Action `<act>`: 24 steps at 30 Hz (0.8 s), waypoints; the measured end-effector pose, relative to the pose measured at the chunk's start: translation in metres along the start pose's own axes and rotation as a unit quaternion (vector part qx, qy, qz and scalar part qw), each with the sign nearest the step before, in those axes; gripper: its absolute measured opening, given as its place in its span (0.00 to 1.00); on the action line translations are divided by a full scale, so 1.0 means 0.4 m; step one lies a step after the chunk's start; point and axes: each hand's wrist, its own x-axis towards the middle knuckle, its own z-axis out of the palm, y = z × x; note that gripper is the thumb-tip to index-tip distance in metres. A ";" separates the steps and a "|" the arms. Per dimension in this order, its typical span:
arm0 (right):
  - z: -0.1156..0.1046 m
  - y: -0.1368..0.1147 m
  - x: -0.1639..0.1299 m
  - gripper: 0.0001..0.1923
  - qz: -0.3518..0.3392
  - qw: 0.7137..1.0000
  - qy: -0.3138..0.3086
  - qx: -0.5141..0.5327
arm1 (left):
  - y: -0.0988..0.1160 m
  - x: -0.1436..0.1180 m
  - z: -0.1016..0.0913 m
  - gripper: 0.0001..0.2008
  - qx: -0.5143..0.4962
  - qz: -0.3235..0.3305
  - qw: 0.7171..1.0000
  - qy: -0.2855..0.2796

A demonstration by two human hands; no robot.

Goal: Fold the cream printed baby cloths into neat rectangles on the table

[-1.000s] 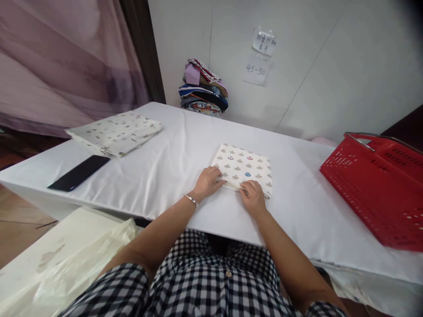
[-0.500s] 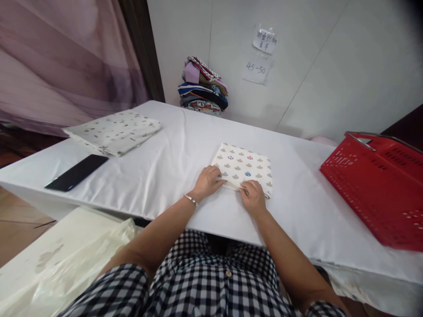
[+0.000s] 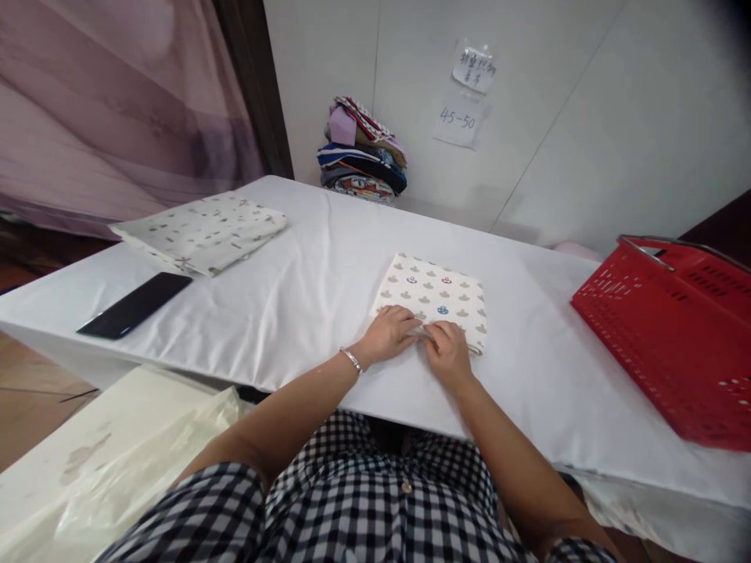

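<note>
A folded white cloth (image 3: 431, 289) printed with grey shapes and a few red, purple and blue motifs lies flat on the white-covered table (image 3: 305, 289). At its near edge my left hand (image 3: 390, 332) is closed on the fabric, fingers over the top and the thumb at the edge. Close beside it, my right hand (image 3: 449, 349) pinches the same edge, its fingers curled on the layers. Both hands cover part of the near edge, so the layers under them are hidden.
Another patterned white cloth (image 3: 203, 231) and a black flat phone-like slab (image 3: 136, 305) lie at the left. A red perforated basket (image 3: 669, 336) stands on the right. Folded fabrics (image 3: 362, 152) are stacked behind the table, against the wall with paper notes (image 3: 458, 121).
My left hand has slid right along the cloth's near edge, closer to my right hand. My right hand and the cloth have hardly moved.
</note>
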 end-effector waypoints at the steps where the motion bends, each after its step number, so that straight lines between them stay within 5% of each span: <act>1: 0.001 0.000 0.001 0.11 0.000 1.000 0.000 -0.001 | 0.000 0.002 0.002 0.12 0.001 0.000 1.000 0.000; 24: 0.004 0.001 0.013 0.05 0.006 1.000 0.017 0.019 | -0.007 0.008 0.011 0.06 0.002 -0.022 0.999 0.025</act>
